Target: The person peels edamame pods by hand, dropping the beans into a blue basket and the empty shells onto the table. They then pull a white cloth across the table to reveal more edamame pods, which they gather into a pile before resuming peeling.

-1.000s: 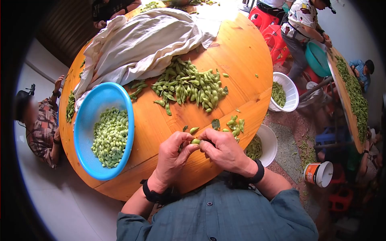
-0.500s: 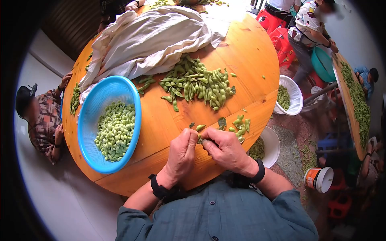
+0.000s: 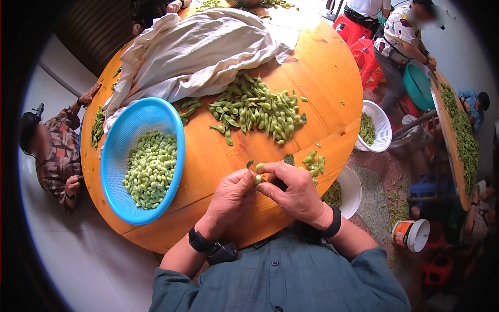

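Observation:
My left hand (image 3: 232, 197) is closed, with a green soybean (image 3: 258, 179) showing at its thumb tip. Just beside it, my right hand (image 3: 295, 193) curls over the table, its index fingertip on a green soybean pod (image 3: 259, 167) and its thumb lower, near the left thumb. The right hand's other fingers are partly hidden. A small heap of pods (image 3: 314, 162) lies right of my hands, and a larger pile of pods (image 3: 260, 110) is farther up the table. Shelled beans (image 3: 150, 169) fill part of the blue basket (image 3: 112, 193) on the left.
A crumpled white cloth (image 3: 202, 49) covers the far side of the round wooden table (image 3: 322, 78). White containers (image 3: 382, 125) with pods and a bucket (image 3: 417, 235) stand on the floor at right. Several people sit or stand around, some at another pod-covered table (image 3: 452, 166).
My hands have moved slightly apart from their pinch. The right index finger now touches the pod that lay just beyond them. At left, the person's lower hand has moved down.

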A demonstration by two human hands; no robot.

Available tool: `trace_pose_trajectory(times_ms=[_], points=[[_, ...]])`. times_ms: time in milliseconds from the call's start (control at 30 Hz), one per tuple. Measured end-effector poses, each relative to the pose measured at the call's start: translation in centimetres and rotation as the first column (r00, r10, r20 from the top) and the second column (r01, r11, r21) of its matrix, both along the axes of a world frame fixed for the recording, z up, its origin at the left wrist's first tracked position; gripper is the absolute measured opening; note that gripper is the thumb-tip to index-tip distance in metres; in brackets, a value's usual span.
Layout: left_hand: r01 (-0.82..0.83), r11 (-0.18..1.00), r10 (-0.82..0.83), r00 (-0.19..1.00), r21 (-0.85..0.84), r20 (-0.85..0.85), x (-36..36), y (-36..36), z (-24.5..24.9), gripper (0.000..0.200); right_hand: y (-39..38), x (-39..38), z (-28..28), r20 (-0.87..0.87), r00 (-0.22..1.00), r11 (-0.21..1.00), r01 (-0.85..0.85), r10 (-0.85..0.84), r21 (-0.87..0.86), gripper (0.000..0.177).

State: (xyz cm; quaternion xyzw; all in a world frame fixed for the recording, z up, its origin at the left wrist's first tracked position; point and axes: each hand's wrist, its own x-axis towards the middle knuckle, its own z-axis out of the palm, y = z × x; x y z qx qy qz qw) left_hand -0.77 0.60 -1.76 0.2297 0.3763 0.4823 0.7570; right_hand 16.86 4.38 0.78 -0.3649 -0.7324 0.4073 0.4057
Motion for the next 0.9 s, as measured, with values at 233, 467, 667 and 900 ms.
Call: trace_pose_trajectory(times_ms=[233,467,667,900], points=[[-0.021,0.998,0.032,0.977,0.056,-0.209,0.6,-0.5,0.3,0.027,0.2,0.4,-0.6,0.06,0.998,0.98,0.007,-0.02,0.198,0.014],[0.103,0.973,-0.001,0.899,0.209,-0.438,0.7,-0.4,1.3,0.031,0.1,0.6,-0.3,0.188,0.982,0.957,-0.077,0.024,0.28,0.015],[0.192,0.979,-0.199,0.976,-0.07,-0.094,-0.3,-0.1,1.6,0.028,0.1,0.6,-0.9,0.092,0.995,0.979,-0.059,0.042,0.197,0.014],[-0.041,0.992,0.091,0.899,0.123,-0.428,-1.6,-1.1,6.3,0.011,0.6,2.3,-0.5,0.203,0.977,0.992,0.04,-0.063,0.116,0.018]])
